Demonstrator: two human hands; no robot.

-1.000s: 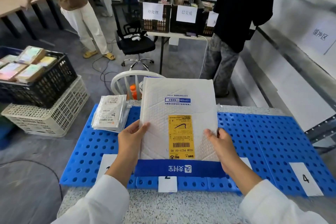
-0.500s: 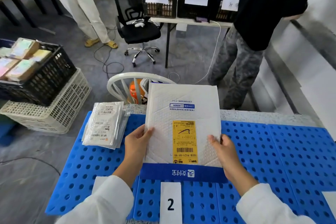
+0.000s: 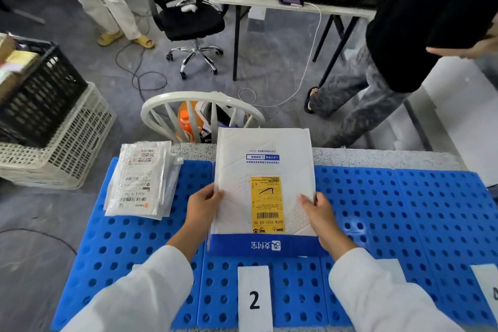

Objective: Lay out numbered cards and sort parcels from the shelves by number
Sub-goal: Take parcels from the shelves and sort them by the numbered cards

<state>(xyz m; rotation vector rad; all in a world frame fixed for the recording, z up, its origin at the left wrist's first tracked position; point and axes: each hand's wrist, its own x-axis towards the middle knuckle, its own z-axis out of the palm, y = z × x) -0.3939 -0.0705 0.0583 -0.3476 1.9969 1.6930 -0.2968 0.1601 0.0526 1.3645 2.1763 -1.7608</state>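
Left hand (image 3: 203,203) and right hand (image 3: 320,210) each pinch the white parcel's (image 3: 265,170) side edges above card 2 (image 3: 254,298)

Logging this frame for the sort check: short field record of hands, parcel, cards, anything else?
left hand: grips padded mailer by its left edge
right hand: grips its right edge
padded mailer: white, yellow label facing up, beyond card 2
contact with blue mat: cannot tell
flat bags: stacked left of mailer

Open blue board (image 3: 404,210) right (packets (image 3: 140,180) left)
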